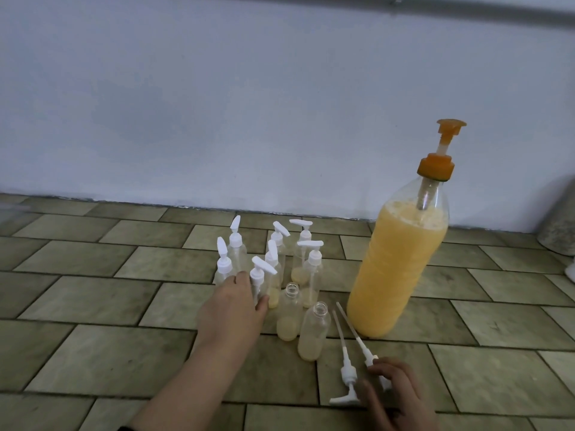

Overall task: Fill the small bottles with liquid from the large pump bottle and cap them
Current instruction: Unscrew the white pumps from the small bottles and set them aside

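Two loose pump caps lie on the tiled floor (93,362) at lower right, and the coming move is judged to turn on the one under the right hand (396,396): the right cap (362,343) is touched at its collar by curled fingers, though whether it is actually pinched or only touched cannot be told. Its long axis runs from the collar by the fingers up and to the left, so that the thin dip tube points toward the two open bottles. The nearer open bottle (313,334) stands upright just beyond the tube tips, up and left of the right hand, with a little pale liquid at its bottom; the farther open bottle (289,312) stands just behind it, also part filled. The left cap (344,365) lies beside the first, nearly parallel, with its spout head toward the viewer. The right hand is plainly the nearer to both caps. The left hand (231,309) is reached forward to the cluster of capped bottles (270,259), its fingers curled round the front capped one, apparently steadying it. The pump bottle (401,269), nearly full of yellow-orange liquid, stands to the right of the open bottles and well clear of both hands. The floor is of greenish rectangular tiles and meets a pale blue wall (217,104) behind; a grey rounded object (560,222) is cut off by the right edge.
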### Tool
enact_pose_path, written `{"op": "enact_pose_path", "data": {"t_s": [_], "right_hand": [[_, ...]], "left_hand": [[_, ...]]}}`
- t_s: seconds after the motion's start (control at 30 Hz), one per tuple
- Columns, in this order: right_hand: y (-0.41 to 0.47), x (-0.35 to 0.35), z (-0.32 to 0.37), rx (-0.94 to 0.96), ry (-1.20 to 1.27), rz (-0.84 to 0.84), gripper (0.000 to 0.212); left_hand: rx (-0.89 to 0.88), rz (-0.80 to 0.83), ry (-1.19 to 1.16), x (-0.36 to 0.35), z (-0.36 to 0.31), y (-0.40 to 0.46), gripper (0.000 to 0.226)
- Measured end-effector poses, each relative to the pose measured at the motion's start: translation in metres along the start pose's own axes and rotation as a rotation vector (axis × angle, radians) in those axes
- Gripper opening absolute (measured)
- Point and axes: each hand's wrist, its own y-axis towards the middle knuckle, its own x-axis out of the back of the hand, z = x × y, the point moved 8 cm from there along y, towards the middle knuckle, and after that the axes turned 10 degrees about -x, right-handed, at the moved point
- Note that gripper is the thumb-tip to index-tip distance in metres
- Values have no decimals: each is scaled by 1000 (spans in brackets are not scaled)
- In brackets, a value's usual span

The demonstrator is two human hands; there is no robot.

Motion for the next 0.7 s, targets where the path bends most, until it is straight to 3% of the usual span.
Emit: {"op": "enact_pose_path", "data": {"t_s": [0.13, 0.23, 0.33, 0.43, 0.53, 0.6, 0.7], "right_hand": [[5, 11, 3, 12, 39, -86, 30], [23, 29, 26, 31, 38, -215, 34], [47, 45, 75, -53, 120, -226, 25], [70, 40, 128, -100, 275, -44, 31], [87, 12, 160, -214, 389, 264, 42], [89, -7, 167, -282, 410, 381, 41], [92, -17, 170, -277, 374, 353, 24]], "left_hand": [[15, -42, -105, 12, 2, -12, 29], [38, -151, -338, 26, 8, -24, 26], [48, -225, -686, 38, 11, -32, 33], [84, -229, -1064, 39, 9, -32, 32], [6, -235, -1254, 45, 0, -33, 40], [-75, -226, -1225, 51, -8, -36, 45], [-162, -231, -1092, 57, -16, -42, 47]]}}
